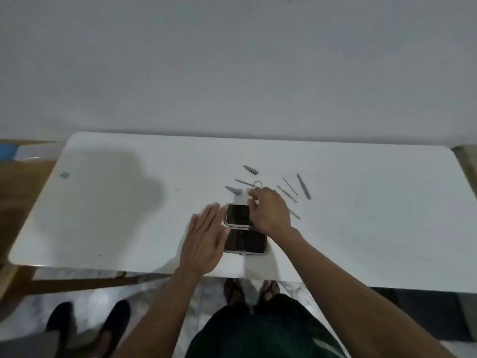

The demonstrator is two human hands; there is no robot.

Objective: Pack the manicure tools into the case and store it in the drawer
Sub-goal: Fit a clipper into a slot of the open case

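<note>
no readable text, labels, brands or numbers anywhere

The case [244,229] lies open and flat on the worktop, close to the middle of its near edge. It has two dark halves with a light rim, one behind the other. Behind the case, toward the far edge, the grey metal tools lie loose: two nail clippers [251,170] [233,190], small scissors [249,183], and to the right three thin sticks and a longer file [303,186], all flat and slightly apart.
</note>
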